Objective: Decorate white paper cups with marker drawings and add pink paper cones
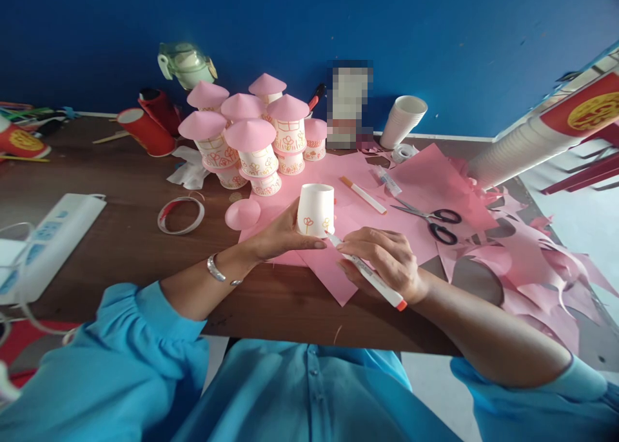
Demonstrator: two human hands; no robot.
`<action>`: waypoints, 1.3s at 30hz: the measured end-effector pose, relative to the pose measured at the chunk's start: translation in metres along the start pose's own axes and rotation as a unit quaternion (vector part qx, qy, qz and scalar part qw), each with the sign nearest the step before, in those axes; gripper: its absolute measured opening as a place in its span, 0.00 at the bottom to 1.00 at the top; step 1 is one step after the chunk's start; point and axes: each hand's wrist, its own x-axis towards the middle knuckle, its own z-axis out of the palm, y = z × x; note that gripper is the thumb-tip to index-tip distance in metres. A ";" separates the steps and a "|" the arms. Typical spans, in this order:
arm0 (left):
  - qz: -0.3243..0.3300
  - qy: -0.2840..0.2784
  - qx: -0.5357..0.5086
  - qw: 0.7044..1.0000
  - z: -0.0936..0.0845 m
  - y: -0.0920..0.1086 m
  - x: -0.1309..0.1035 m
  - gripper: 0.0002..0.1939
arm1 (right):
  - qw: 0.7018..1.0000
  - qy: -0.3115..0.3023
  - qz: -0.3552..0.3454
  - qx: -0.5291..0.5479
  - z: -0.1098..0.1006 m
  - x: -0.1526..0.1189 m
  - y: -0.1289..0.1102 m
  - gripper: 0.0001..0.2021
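Observation:
My left hand (283, 234) is closed round a white paper cup (316, 205), held upside down above the pink paper. Small flowers in red and yellow line run along the cup's lower rim. My right hand (382, 258) grips a white marker (374, 281) with an orange-red end, its tip at the flowers near the rim. Behind the cup stand several decorated cups with pink cone roofs (250, 134), some stacked in pairs. A loose pink cone (242, 214) lies left of my left hand.
Scissors (430, 219), an orange-ended marker (363, 195) and pink paper scraps (527, 261) lie to the right. Stacked white cups (403, 121) lean near the blue wall. On the left are a tape roll (180, 215), red cups (145, 133) and a power strip (55, 245).

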 end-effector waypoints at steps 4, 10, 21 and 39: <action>-0.006 -0.008 -0.030 0.999 0.000 0.000 -0.001 0.48 | 1.000 0.000 0.001 0.001 0.002 -0.003 0.001 0.10; 0.009 -0.014 -0.068 0.998 -0.002 -0.005 -0.001 0.43 | 1.000 0.004 0.005 0.003 0.003 -0.005 0.003 0.11; 0.013 -0.037 -0.035 0.999 -0.001 0.001 -0.002 0.41 | 1.000 -0.005 0.009 0.029 0.001 0.002 -0.002 0.10; 0.001 -0.008 -0.011 1.000 0.003 0.004 -0.001 0.37 | 1.000 -0.002 0.017 -0.002 0.002 -0.001 0.001 0.11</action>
